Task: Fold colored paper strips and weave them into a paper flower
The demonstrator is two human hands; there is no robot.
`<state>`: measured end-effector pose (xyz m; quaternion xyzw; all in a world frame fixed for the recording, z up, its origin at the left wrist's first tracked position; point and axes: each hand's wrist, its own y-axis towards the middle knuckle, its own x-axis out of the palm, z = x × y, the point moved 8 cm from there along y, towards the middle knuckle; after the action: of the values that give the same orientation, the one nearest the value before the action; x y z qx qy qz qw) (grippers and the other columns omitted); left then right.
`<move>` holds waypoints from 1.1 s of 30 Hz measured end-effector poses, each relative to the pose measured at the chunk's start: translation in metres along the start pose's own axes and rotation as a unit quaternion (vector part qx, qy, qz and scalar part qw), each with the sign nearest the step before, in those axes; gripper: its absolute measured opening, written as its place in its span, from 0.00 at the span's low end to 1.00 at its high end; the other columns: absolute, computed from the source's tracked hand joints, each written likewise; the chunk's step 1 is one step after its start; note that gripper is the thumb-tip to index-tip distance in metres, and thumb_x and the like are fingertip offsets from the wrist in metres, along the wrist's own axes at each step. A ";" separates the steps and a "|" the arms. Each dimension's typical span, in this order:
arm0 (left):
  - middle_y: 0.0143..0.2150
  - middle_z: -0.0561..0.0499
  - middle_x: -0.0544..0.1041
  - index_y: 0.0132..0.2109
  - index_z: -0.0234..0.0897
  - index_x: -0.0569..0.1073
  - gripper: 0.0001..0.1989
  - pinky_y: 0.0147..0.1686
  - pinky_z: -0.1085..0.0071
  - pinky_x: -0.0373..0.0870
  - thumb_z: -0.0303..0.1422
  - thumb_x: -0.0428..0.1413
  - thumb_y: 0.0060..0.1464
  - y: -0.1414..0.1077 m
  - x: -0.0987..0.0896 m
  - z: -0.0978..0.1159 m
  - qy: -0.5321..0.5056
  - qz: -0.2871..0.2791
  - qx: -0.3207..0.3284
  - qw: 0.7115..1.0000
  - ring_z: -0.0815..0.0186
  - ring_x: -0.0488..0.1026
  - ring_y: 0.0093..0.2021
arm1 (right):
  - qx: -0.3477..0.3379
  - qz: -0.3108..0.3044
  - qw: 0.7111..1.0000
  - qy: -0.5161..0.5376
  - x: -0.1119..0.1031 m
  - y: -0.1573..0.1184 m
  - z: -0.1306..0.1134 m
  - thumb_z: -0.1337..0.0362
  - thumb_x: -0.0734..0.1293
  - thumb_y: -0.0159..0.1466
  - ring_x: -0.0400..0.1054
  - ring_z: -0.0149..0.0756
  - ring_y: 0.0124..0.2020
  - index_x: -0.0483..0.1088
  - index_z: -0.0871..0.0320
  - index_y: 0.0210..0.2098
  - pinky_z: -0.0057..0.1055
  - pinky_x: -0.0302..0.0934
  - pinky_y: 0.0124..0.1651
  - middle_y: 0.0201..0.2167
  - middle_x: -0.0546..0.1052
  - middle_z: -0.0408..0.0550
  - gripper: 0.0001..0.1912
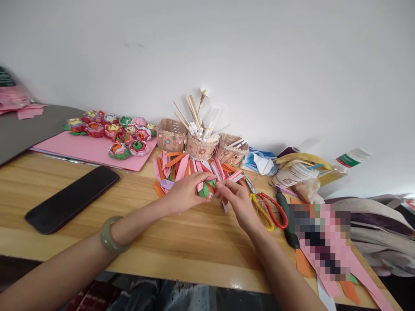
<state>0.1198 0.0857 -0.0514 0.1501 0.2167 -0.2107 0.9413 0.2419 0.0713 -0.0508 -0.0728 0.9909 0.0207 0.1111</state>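
Near the middle of the wooden table, my left hand is closed around a small folded paper piece in green, pink and orange. My right hand pinches the right side of the same piece with its fingertips. Just behind both hands lies a pile of folded paper strips in pink, orange, green and lilac. Finished paper flowers in many colours sit on a pink sheet at the back left.
A black phone lies left of my left arm. Decorated baskets with sticks stand by the wall. Scissors, pliers, a lidded cup and a bottle are to the right. Long paper strips lie at the right edge.
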 end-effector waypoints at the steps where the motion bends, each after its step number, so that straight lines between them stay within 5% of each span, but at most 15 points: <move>1: 0.53 0.49 0.69 0.50 0.45 0.68 0.26 0.51 0.62 0.61 0.32 0.60 0.41 0.000 0.001 0.000 0.006 0.002 0.009 1.000 0.58 0.66 0.51 | 0.025 -0.015 0.999 0.032 0.002 0.001 0.005 0.56 0.66 0.56 0.56 0.25 0.20 0.69 0.60 0.26 0.23 0.49 0.22 0.20 0.67 0.39 0.12; 6: 0.55 0.45 0.67 0.52 0.42 0.67 0.35 0.54 0.61 0.57 0.34 0.65 0.33 -0.001 0.006 0.006 -0.097 -0.047 0.015 0.994 0.56 0.62 0.55 | 0.098 -0.020 0.983 0.153 0.004 0.003 0.018 0.59 0.71 0.49 0.56 0.22 0.18 0.69 0.60 0.23 0.20 0.50 0.19 0.18 0.67 0.39 0.11; 9: 0.54 0.47 0.69 0.50 0.40 0.70 0.26 0.52 0.63 0.61 0.39 0.61 0.41 0.000 0.008 0.008 -0.230 -0.068 -0.035 0.970 0.57 0.64 0.54 | 0.123 -0.021 0.974 0.191 0.006 0.001 0.020 0.60 0.72 0.48 0.58 0.22 0.18 0.69 0.60 0.22 0.19 0.56 0.20 0.18 0.67 0.38 0.11; 15: 0.40 0.49 0.78 0.33 0.37 0.78 0.09 0.52 0.66 0.59 0.37 0.57 0.47 0.001 0.008 -0.005 -0.318 0.006 -0.076 0.945 0.59 0.68 0.51 | 0.128 -0.052 0.972 0.191 0.015 -0.002 0.021 0.60 0.72 0.48 0.62 0.24 0.21 0.69 0.60 0.23 0.23 0.65 0.26 0.19 0.68 0.39 0.11; 23: 0.35 0.49 0.79 0.32 0.36 0.78 0.10 0.42 0.69 0.66 0.37 0.60 0.42 -0.002 0.001 -0.019 -0.383 0.094 -0.136 0.909 0.63 0.73 0.41 | 0.108 -0.030 0.982 0.154 0.015 0.000 0.018 0.61 0.72 0.46 0.58 0.24 0.19 0.68 0.59 0.20 0.25 0.64 0.28 0.17 0.65 0.37 0.10; 28: 0.29 0.50 0.78 0.32 0.34 0.78 0.13 0.29 0.72 0.66 0.39 0.61 0.40 -0.003 -0.001 -0.019 -0.401 0.114 -0.151 0.896 0.68 0.71 0.29 | 0.060 -0.002 0.996 0.065 0.013 0.000 0.013 0.60 0.69 0.49 0.58 0.24 0.17 0.67 0.59 0.20 0.23 0.55 0.22 0.16 0.66 0.38 0.10; 33: 0.28 0.52 0.75 0.30 0.33 0.75 0.12 0.28 0.75 0.66 0.39 0.61 0.41 -0.001 -0.006 -0.021 -0.461 0.130 -0.133 0.867 0.71 0.69 0.28 | 0.036 0.005 0.999 0.023 0.010 -0.003 0.007 0.60 0.68 0.50 0.54 0.25 0.17 0.66 0.59 0.20 0.24 0.48 0.20 0.15 0.63 0.37 0.10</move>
<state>0.1067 0.0947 -0.0670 -0.0642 -0.2378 -0.1011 0.9639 0.2339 0.0675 -0.0597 -0.0645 0.9937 -0.0158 0.0903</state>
